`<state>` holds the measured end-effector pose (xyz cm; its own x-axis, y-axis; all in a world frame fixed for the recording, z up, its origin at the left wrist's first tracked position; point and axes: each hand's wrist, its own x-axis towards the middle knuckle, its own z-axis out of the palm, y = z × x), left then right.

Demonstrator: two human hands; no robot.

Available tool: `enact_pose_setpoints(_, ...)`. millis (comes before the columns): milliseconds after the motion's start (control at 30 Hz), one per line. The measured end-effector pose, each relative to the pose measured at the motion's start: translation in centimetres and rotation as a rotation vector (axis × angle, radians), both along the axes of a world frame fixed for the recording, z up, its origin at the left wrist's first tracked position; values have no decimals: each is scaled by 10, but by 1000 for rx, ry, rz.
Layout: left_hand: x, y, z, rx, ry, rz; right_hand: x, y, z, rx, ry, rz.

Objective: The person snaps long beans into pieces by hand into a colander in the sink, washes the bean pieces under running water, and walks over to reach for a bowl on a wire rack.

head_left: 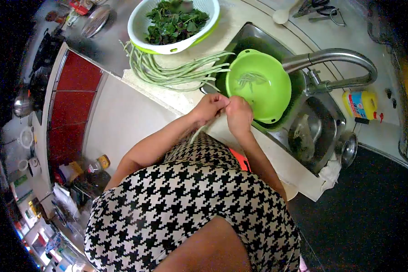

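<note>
My left hand (209,109) is closed on a long green bean (196,134), whose tail hangs down below the fingers. Touching it fingertip to fingertip, my right hand (240,114) is pinched at the bean's upper end; what lies inside its fingers is hidden. Both hands are at the counter edge beside a green bowl (276,97) that sits in the sink and holds a few short bean pieces (251,80). A bundle of long beans (167,75) lies on the counter, beyond my left hand.
A white colander (136,28) of leafy greens stands behind the beans. The faucet (344,54) arches over the sink's right part. A second basin (324,109) holds a plastic bag. A yellow bottle (369,105) and scissors (324,7) lie farther right.
</note>
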<state>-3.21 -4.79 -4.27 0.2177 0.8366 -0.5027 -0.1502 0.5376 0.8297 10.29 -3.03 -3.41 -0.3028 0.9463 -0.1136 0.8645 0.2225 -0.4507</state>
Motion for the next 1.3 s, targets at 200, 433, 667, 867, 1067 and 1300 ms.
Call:
enact_pose_setpoints(200, 31, 28, 11, -15, -390, 202, 42, 25, -54, -199, 750, -326)
enact_pose_setpoints(433, 28, 62, 17, 6, -667, 512, 58, 43, 5, -191, 689, -236)
enact_pose_setpoints(667, 58, 53, 1, 62, -585, 665, 24, 14, 2, -88, 399, -80)
enact_pose_setpoints(867, 35, 60, 2, -177, -698, 236, 45, 4, 15, 185, 181, 336)
enact_pose_setpoints(1067, 65, 75, 38, -41, -150, 57, 53, -4, 23, 65, 550, 212)
enact_pose_setpoints(1300, 57, 77, -1, 275, 352, -249, 114, 31, 5, -349, 1201, -549)
